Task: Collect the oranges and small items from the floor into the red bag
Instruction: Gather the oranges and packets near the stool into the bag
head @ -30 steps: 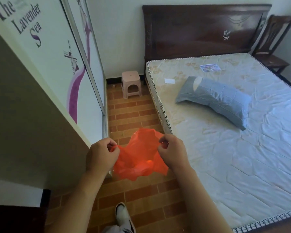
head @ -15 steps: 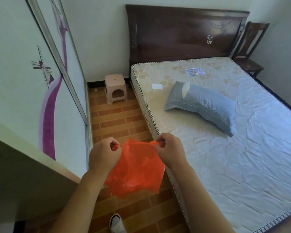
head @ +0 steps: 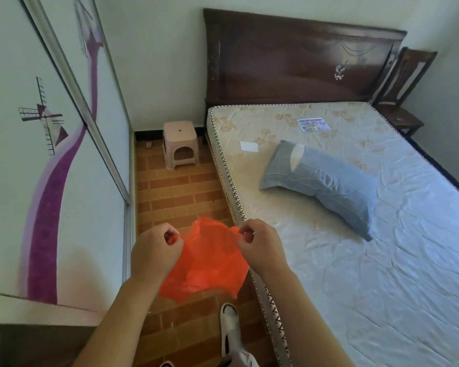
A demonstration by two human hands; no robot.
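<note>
The fingers [head: 170, 238] of the left hand [head: 154, 250] are curled and pinch the left rim of a thin, crinkled red plastic bag [head: 210, 263]; the fingers [head: 245, 234] of the right hand [head: 260, 247] are curled the same way and pinch the right rim. The two pinches sit level with each other and a little apart, so the bag's mouth is stretched left to right between them while its body sags below, hanging above the orange brick-pattern tiled floor [head: 175, 192] near the person's white shoe [head: 229, 329].

The bag hangs in the narrow aisle between the white sliding wardrobe door with a purple windmill print [head: 51, 165] on the left and the edge of the pale quilted mattress [head: 355, 260] on the right. At the far end of the aisle stands a small pink plastic stool [head: 180, 144], with a small scrap lying on the floor just to its left. On the mattress lie a blue-grey pillow [head: 321, 184] and a white card [head: 248, 146].

No oranges show on the visible stretch of floor, so the collecting appears not to have begun. The relation that matters is that the bag's opening faces up and away from the person, its long axis running across the aisle, with both hands equally close and both occupied. In my judgement one hand must let go of its rim before anything can be picked up, and the bag would then droop toward the holding side.
</note>
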